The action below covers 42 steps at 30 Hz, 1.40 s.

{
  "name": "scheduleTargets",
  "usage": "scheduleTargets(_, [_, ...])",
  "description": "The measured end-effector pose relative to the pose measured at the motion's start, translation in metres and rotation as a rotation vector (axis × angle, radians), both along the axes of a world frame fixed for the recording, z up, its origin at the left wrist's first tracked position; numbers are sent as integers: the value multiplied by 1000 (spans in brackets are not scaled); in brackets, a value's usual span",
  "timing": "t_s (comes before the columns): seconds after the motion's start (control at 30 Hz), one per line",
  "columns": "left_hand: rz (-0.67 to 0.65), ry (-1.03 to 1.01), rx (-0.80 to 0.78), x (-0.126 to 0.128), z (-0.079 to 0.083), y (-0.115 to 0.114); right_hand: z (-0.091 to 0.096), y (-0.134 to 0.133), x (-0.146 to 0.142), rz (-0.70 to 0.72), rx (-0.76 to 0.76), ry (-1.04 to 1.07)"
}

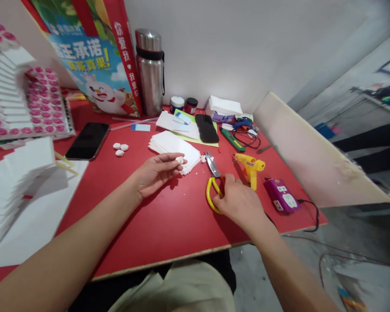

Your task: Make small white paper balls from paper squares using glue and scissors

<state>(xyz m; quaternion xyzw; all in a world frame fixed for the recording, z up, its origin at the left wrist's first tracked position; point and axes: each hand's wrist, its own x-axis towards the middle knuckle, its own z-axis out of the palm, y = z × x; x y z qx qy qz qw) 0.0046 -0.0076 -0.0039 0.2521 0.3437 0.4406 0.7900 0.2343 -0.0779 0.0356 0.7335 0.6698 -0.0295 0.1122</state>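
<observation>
My left hand (pixel 157 172) pinches a small white piece (pixel 180 160) between thumb and fingertips, above the near edge of a stack of white paper (pixel 173 145). What exactly the piece is, I cannot make out. My right hand (pixel 240 197) has its fingers closed around a handle of the yellow-handled scissors (pixel 210 193), whose metal blades point away from me at the table. Tiny white scraps (pixel 203 159) lie by the blade tips. Three small white rounded pieces (pixel 119 153) sit left of the paper stack.
A yellow glue gun (pixel 251 167) and a purple power socket (pixel 282 197) are on the right. Two phones (pixel 88 141), a steel flask (pixel 150 78), a green utility knife (pixel 232 139) and a printed bag (pixel 94 56) stand or lie around. A folded white paper model (pixel 22 173) occupies the left.
</observation>
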Motion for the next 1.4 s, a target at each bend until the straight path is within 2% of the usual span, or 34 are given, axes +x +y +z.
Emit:
scheduleTargets(0.1, [0, 8, -27, 0, 3, -1, 3, 1, 10, -51, -80, 90])
scheduleTargets(0.2, [6, 1, -50, 3, 4, -4, -2, -4, 29, -59, -75, 252])
scheduleTargets(0.33, [22, -35, -85, 7, 4, -7, -13, -24, 46, 11, 81, 818])
scheduleTargets(0.4, [35, -43, -100, 9, 5, -8, -14, -35, 45, -5, 151, 995])
scheduleTargets(0.47, [32, -35, -118, 10, 6, -9, -11, -44, 38, -27, 176, 977])
scheduleTargets(0.57, [2, -14, -127, 10, 5, -10, -7, -51, 22, -20, 174, 829])
scheduleTargets(0.83, [-84, -23, -57, 16, 4, -16, -11, -43, -7, 51, 211, 739])
scheduleTargets(1.1, [-135, -10, 19, 23, 8, -23, -9, -39, -11, 42, 216, 733])
scheduleTargets(1.4, [-130, 41, 51, 25, 6, -25, -17, -44, -9, 118, 303, 697])
